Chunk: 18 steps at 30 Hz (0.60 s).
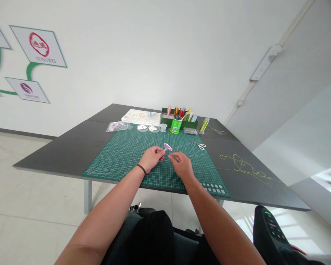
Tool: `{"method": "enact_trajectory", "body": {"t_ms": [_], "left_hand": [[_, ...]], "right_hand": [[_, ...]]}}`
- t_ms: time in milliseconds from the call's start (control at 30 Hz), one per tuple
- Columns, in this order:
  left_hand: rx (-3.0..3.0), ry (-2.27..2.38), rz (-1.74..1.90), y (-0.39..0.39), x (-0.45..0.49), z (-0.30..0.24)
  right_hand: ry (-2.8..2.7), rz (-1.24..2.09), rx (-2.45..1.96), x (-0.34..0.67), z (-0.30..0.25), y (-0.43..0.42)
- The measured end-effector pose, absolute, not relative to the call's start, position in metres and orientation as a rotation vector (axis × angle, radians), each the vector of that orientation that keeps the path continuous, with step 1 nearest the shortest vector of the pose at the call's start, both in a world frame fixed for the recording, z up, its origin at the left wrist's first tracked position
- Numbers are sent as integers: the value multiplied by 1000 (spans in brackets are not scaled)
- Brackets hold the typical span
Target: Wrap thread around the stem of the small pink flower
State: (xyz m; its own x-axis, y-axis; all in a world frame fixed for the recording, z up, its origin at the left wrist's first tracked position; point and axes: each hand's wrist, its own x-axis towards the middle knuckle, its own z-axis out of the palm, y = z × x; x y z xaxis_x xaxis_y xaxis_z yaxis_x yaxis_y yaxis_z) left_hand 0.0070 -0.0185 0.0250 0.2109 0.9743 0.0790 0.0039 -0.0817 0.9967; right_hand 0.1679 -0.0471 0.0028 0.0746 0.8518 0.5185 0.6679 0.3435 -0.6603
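My left hand (152, 157), with a dark band at the wrist, pinches a small pink-purple flower (168, 147) at its narrow base. The petals point up and to the right, above a green cutting mat (121, 158). Just right of the flower, my right hand (181, 164) is closed in a pinch, thumb against fingers. Whatever it holds, if anything, is too small to make out. A slight gap separates its fingertips from the petals. White-handled scissors (200, 146) lie on the mat beyond my right hand.
Along the back stand a green can (175, 125) of tools, a dark green box (192, 124) with coloured tubes, two shallow dishes (142, 128), a small cup (163, 127), a white board (135, 116) and a plastic bag (118, 126). Yellow-green thread (245, 165) lies loose at the right.
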Motion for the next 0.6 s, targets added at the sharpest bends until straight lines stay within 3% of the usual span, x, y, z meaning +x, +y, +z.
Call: {"method": "enact_trajectory", "body": {"t_ms": [600], "left_hand": [[1475,1041,1032,-27,14,29]], "right_hand": [[-1611,-50,-1419,167,-5,-46]]}}
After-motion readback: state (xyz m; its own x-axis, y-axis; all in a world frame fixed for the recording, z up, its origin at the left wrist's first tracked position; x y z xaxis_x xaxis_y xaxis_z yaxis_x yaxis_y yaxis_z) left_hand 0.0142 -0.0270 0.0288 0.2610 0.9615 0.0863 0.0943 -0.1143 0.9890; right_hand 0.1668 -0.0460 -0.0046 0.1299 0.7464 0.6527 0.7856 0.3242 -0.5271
